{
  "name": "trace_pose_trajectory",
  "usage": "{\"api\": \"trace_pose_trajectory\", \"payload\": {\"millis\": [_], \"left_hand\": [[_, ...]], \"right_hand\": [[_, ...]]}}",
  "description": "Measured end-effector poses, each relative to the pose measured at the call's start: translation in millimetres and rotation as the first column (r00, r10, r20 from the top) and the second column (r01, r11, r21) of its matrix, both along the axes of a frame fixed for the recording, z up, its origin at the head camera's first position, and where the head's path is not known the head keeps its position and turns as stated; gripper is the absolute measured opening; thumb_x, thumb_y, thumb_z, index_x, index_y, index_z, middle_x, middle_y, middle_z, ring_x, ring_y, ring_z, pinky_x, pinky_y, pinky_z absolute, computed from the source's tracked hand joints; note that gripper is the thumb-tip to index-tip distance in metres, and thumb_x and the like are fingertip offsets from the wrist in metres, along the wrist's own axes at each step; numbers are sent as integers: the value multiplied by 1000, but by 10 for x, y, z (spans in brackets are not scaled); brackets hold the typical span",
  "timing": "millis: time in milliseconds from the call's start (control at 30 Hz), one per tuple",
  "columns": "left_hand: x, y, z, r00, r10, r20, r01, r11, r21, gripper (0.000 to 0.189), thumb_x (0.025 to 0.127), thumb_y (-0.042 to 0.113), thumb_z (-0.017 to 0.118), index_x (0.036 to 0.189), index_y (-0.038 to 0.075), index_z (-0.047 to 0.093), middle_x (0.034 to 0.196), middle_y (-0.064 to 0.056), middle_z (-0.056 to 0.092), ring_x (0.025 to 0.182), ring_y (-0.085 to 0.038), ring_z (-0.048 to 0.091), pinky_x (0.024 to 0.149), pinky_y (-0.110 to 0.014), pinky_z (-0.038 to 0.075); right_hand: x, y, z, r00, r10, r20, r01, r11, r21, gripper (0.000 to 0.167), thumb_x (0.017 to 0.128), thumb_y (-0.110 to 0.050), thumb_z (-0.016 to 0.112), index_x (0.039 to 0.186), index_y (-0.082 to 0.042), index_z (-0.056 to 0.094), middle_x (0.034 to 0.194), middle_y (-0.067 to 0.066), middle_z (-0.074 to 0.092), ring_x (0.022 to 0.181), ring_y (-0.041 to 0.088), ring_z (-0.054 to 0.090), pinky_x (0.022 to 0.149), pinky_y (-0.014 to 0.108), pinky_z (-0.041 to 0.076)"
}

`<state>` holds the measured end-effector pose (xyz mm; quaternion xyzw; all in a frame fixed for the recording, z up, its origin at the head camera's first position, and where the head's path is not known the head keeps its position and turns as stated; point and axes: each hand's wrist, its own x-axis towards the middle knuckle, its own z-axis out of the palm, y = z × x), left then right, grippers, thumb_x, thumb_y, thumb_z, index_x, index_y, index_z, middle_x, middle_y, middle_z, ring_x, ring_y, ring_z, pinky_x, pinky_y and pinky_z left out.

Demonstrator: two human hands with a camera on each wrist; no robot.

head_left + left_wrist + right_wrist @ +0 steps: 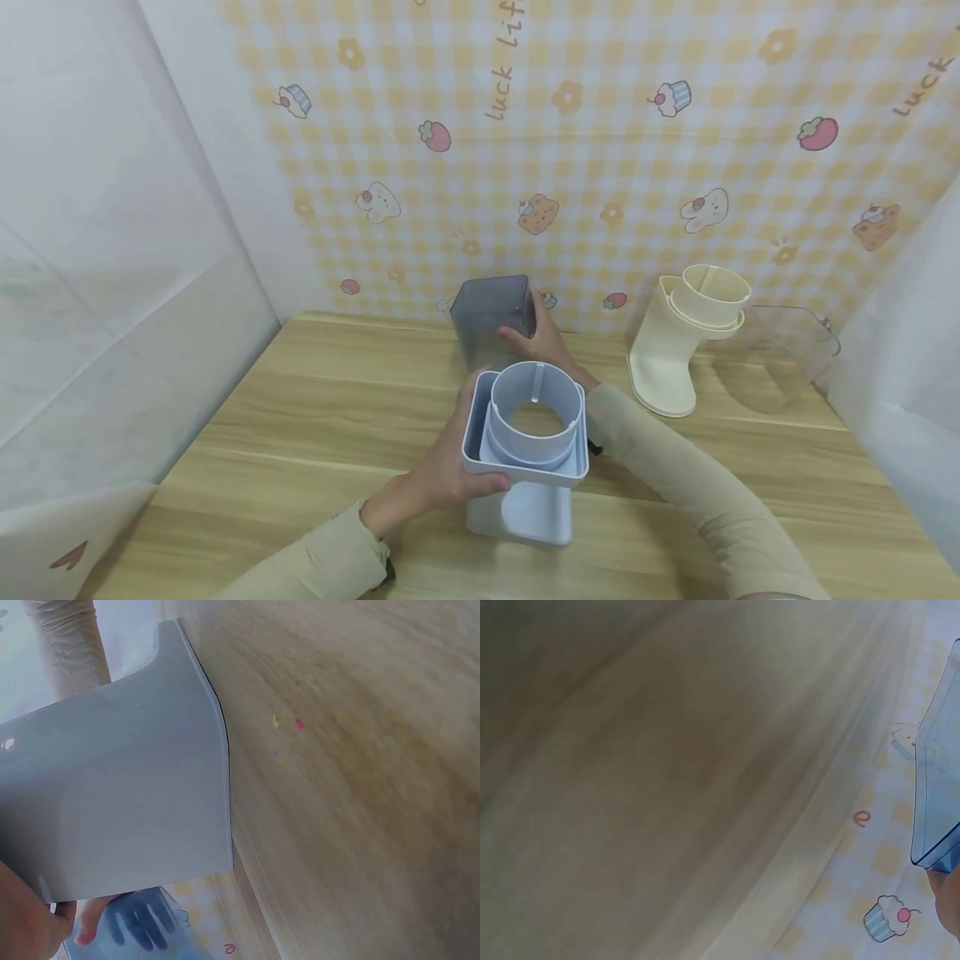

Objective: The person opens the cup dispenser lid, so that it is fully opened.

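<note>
My left hand (442,467) grips the left side of a pale blue-grey plastic dispenser base (525,473), its thumb along the front edge. This base has a round collar inside a square rim, above a lower tray. Farther back, my right hand (549,340) holds a translucent dark blue-grey container (487,310) by its right side, clear of the base. In the left wrist view, the base's smooth side (135,802) fills much of the picture, and the right hand's fingers (142,919) show through the container. The right wrist view catches only the container's edge (936,772).
A cream dispenser base (660,367) of similar shape stands at the back right of the wooden table (337,400). Beside it is a clear, see-through container (772,375). A patterned cloth (465,167) hangs behind, with white sheets (90,208) at the sides.
</note>
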<state>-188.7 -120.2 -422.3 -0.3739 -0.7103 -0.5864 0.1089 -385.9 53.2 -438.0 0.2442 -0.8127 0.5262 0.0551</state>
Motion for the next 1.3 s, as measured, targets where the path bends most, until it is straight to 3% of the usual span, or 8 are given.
{"api": "trace_pose_trajectory", "payload": {"millis": [133, 467, 700, 833, 1033, 1167, 1300], "left_hand": [[5, -9, 1, 1000, 7, -6, -7, 1000, -16, 122, 79, 70, 68, 155, 1, 3, 145, -14, 42, 124, -18, 49, 110, -28, 39], [7, 2, 0, 1000, 6, -28, -6, 1000, 3, 120, 80, 69, 69, 156, 2, 3, 144, -16, 42, 125, -19, 49, 111, -28, 38], [1, 9, 3, 1000, 9, -30, -9, 1000, 6, 120, 80, 69, 69, 157, 6, 3, 146, -17, 41, 127, -19, 48, 114, -28, 36], [4, 4, -8, 1000, 19, -20, -19, 1000, -1, 119, 79, 70, 69, 158, 10, 2, 146, -15, 42, 126, -18, 48, 114, -28, 36], [10, -4, -3, 1000, 10, -14, -10, 1000, -4, 118, 80, 68, 70, 157, 10, 3, 145, -15, 41, 125, -19, 48, 112, -29, 37], [17, 4, -15, 1000, -1, -6, 1, 1000, 3, 119, 80, 67, 70, 156, 4, 2, 145, -15, 40, 125, -19, 48, 112, -28, 38], [17, 15, -17, 1000, 3, -19, -3, 1000, 7, 119, 81, 68, 69, 157, 5, 3, 146, -15, 40, 127, -18, 47, 113, -28, 37]], "right_hand": [[9, 45, -27, 999, -7, 32, 6, 999, 41, 127, 69, -90, 57, 162, -18, 9, 168, 13, 12, 154, 34, 13, 124, 54, 15], [30, 186, 8, 988, 73, 135, -84, 993, 83, 116, 81, -75, 62, 162, -18, 0, 169, 13, 2, 155, 36, 7, 123, 58, 15], [4, 332, 75, 973, 107, 205, -130, 986, 103, 116, 82, -69, 67, 160, -16, 0, 162, 26, 19, 145, 45, 31, 117, 59, 30], [-1, 392, 58, 961, 132, 244, -158, 983, 90, 113, 85, -53, 73, 159, -12, -2, 159, 27, 24, 142, 45, 36, 115, 55, 35], [-8, 425, 17, 937, 193, 290, -209, 977, 27, 106, 87, -25, 75, 159, -10, -2, 158, 25, 25, 145, 45, 31, 117, 55, 33], [30, 453, 72, 924, 211, 318, -239, 970, 53, 106, 88, -20, 72, 159, -7, -6, 161, 27, 18, 147, 48, 25, 117, 56, 30], [31, 479, 74, 935, 196, 295, -236, 966, 105, 106, 88, -24, 73, 159, -9, -4, 164, 24, 14, 149, 47, 22, 118, 57, 28]]}}
